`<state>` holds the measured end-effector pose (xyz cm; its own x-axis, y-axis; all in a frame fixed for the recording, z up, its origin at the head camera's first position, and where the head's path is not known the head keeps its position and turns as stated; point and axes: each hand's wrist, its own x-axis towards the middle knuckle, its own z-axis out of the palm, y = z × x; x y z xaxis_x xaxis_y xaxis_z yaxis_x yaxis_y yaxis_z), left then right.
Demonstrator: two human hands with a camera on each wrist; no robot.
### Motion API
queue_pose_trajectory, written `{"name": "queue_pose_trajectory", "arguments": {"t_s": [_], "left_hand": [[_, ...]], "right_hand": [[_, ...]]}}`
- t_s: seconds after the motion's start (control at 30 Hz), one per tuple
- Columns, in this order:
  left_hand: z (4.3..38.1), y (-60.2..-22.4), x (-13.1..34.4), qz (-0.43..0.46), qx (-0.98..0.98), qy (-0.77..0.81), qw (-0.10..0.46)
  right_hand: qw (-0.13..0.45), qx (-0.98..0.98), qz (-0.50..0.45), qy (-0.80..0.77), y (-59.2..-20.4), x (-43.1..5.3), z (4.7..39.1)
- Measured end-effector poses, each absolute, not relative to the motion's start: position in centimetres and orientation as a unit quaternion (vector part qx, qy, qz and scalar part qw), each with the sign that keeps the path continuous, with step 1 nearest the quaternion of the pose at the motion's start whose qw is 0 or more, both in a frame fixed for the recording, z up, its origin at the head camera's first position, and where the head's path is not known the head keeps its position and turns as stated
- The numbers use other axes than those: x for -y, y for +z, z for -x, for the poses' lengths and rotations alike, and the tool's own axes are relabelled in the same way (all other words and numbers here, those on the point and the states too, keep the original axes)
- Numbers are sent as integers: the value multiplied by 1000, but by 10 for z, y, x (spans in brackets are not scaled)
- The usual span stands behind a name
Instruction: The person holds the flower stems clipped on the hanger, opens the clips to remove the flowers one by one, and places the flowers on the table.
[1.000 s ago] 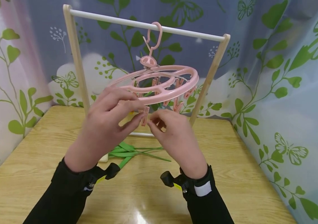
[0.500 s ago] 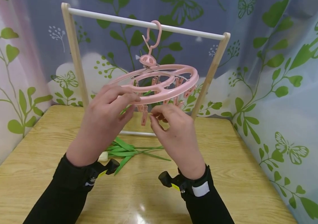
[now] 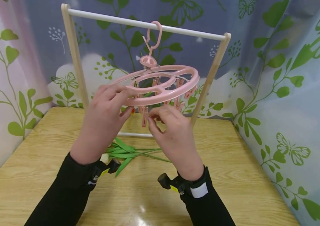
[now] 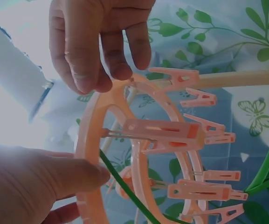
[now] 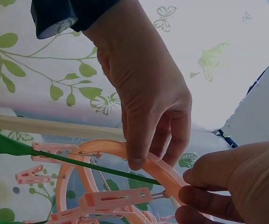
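**Fiddly two-hander**

So the pink clip (image 3: 145, 117) dangled from the near rim of a tilted pink ring (image 3: 160, 99), just left of my right hand (image 3: 174, 128). That hand was loosely bent, seemingly holding nothing; couldn't tell if it touched the clip. My left hand (image 3: 100, 113) gripped the rim, thumb against fingers. My read: I was steadying the ring to work the clip, and the next move called for a clean pinch. Below, green leaves (image 3: 124, 154) lay on the bench (image 3: 247, 188).
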<state>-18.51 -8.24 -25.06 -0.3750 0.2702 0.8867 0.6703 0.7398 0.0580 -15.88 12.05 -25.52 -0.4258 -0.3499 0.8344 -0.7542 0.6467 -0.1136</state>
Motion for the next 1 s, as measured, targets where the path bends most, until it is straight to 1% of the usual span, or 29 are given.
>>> {"name": "queue_pose_trajectory", "arguments": {"t_s": [0.17, 0.3, 0.4, 0.57, 0.63, 0.8, 1.0], "left_hand": [[191, -254, 82, 294, 806, -216, 467], [192, -256, 80, 297, 805, -218, 464], [192, -256, 78, 300, 803, -216, 468], [188, -256, 74, 300, 805, -207, 468], [186, -257, 71, 306, 805, -208, 463], [182, -258, 64, 328, 803, -212, 449], [180, -257, 59, 341, 796, -215, 452]], "right_hand": [[408, 810, -341, 246, -258, -119, 160], [419, 803, -344, 247, -259, -118, 162], [443, 784, -350, 257, -258, -117, 163], [505, 749, -347, 253, -256, -116, 165], [518, 745, -340, 247, -256, -116, 166], [520, 755, -326, 228, -258, -118, 171], [520, 771, -312, 196, -260, -118, 174]]}}
